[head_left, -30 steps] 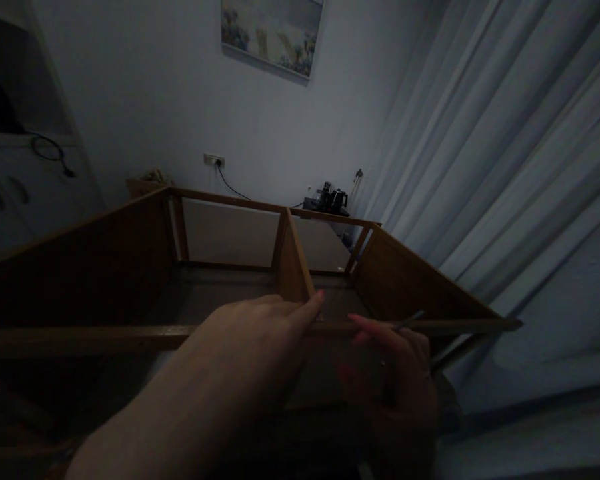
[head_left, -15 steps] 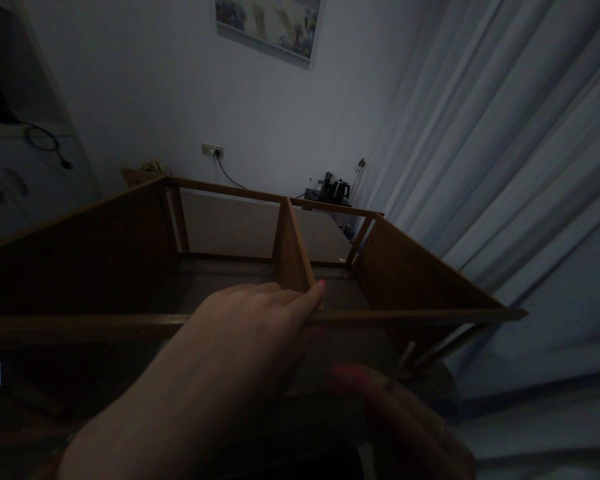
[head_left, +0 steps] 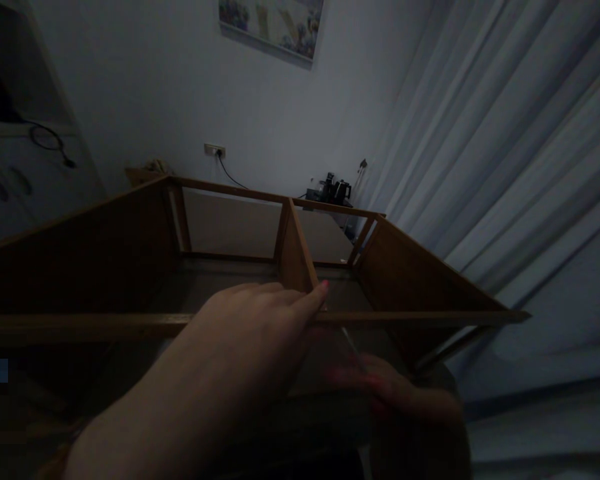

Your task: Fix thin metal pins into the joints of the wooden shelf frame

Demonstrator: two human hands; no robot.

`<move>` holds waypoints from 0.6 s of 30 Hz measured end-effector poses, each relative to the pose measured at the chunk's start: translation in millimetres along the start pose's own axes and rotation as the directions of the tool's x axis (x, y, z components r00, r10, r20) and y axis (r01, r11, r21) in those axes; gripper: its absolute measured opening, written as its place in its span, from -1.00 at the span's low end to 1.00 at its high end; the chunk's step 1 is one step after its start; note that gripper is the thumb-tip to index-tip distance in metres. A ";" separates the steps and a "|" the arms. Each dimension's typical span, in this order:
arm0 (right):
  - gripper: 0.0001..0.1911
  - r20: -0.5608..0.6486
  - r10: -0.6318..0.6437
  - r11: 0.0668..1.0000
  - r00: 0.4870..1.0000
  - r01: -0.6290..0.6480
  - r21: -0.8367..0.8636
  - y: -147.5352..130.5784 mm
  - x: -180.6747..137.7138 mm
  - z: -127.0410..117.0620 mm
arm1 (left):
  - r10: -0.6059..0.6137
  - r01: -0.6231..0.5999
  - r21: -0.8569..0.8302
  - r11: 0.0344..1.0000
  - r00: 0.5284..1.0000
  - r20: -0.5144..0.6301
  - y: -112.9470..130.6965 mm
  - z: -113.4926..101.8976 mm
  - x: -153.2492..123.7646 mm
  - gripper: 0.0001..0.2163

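A brown wooden cabinet frame (head_left: pixel 405 267) lies open-side up in front of me in dim light, with a centre divider (head_left: pixel 293 250). My left hand (head_left: pixel 250 340) rests on the near front rail (head_left: pixel 430 317) where the divider meets it, fingers curled over the wood. Below the rail, my right hand (head_left: pixel 400 393) is closed in a pinch on a thin metal rod-like tool (head_left: pixel 353 347) whose tip points up toward the joint. I cannot make out what kind of tool it is.
Grey curtains (head_left: pixel 505 153) hang along the right side. A wall socket (head_left: pixel 214 151) with a cable and a dark kettle set (head_left: pixel 333 192) sit behind the frame. A picture (head_left: pixel 270 23) hangs on the wall. White cupboards (head_left: pixel 15 173) stand at the left.
My right hand dropped from the rail's top to below it, and the thin tool swung from pointing right to pointing up-left toward the joint. My left hand has stayed on the rail.
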State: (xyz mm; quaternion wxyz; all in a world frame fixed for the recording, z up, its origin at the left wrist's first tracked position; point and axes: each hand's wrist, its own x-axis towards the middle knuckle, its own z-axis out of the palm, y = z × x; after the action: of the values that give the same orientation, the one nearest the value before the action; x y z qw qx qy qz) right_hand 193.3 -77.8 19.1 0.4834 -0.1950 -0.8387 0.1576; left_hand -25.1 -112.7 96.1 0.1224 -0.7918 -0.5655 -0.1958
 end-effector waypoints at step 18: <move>-0.66 0.000 -0.146 0.989 0.989 0.146 -0.030 -1.5 6.2 15.0 | -0.082 0.089 -0.022 0.996 0.973 0.215 6.6 -16.4 6.5 -0.43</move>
State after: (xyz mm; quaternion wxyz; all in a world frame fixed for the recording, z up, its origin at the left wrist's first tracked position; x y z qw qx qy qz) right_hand 177.1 -77.3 17.2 0.4914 -0.1406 -0.8526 0.1090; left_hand -19.8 -116.2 113.9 0.0398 -0.7851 -0.6057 -0.1233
